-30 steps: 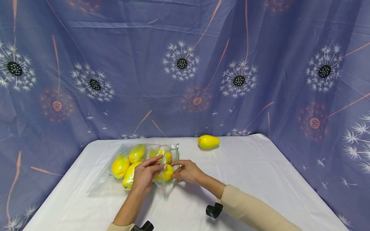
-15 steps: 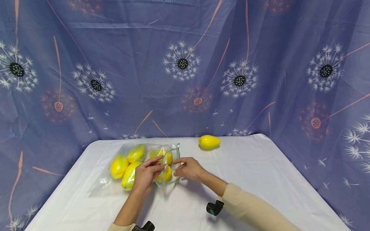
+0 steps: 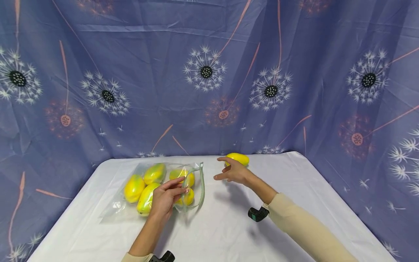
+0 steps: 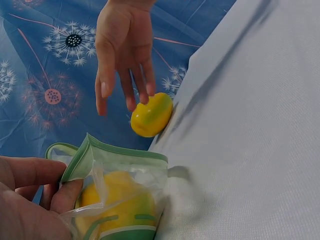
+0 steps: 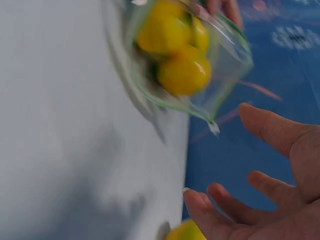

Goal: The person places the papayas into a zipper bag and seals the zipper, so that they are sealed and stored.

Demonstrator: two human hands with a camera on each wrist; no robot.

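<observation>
A clear zip bag [image 3: 112, 209] with a green-edged mouth lies on the left of the table, several yellow-green mangoes [image 3: 134, 188] inside it. My left hand [image 3: 163, 200] pinches the upper edge of the mouth between thumb and fingers, and the left wrist view shows the bag's green strip [image 4: 115, 154] lifted there. The mouth gapes toward the right. My right hand [image 3: 236, 171] holds nothing; its fingers are spread, just in front of a lone mango [image 3: 241, 158] by the back edge. In the head view that hand partly covers this fruit.
A white cloth [image 3: 294, 218] covers the table. Blue curtains with a dandelion print [image 3: 209, 109] hang right behind the table and along both sides. Wrist cameras [image 3: 258, 214] sit on both forearms.
My right hand has left the bag's mouth and moved right and back toward the lone mango, its fingers spreading. The left hand stays at the bag's edge.
</observation>
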